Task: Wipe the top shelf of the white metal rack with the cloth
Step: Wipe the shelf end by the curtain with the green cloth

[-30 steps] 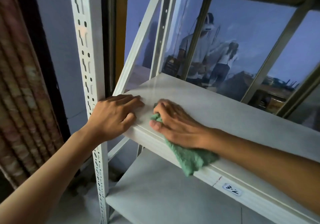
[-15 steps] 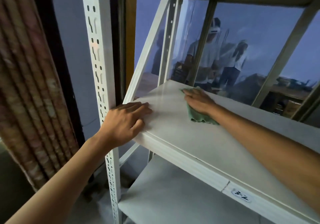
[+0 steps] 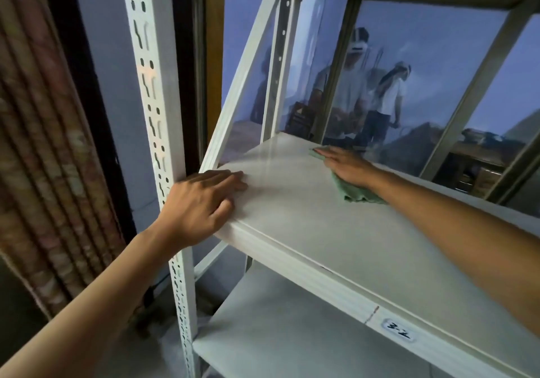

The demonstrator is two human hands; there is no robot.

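Note:
The white metal rack's shelf [image 3: 306, 231] fills the middle of the head view, sloping down to the right. A green cloth [image 3: 355, 192] lies on its far side, close to the back edge. My right hand [image 3: 346, 165] presses flat on the cloth with straight fingers pointing left, covering most of it. At the shelf's near left corner my left hand [image 3: 201, 205] rests on the surface beside the upright post, fingers loosely bent over the edge.
A perforated white post [image 3: 152, 85] rises at the left, with a diagonal brace [image 3: 242, 82] behind it. A lower shelf [image 3: 292, 333] sits underneath. Glass behind the rack reflects people. A patterned curtain [image 3: 35, 143] hangs at far left.
My right hand slid the cloth from the shelf's near edge to the far back edge. My left hand stayed on the near left corner. The view shifted slightly right.

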